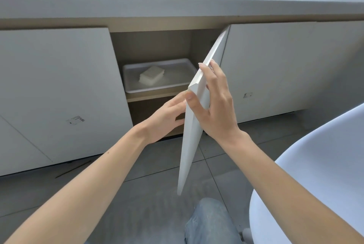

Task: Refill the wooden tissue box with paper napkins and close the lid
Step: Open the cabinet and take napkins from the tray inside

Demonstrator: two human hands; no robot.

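Under a grey tabletop (137,5), the cabinet door (197,105) is gripped by the right hand (214,102); the left hand (167,115) is spread open beside it; napkins (151,75) are seen in a tray (157,89); refilling is judged unstarted, the box unseen

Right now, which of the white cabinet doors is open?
The middle cabinet door, held at its edge by the right hand; the doors to either side are closed.
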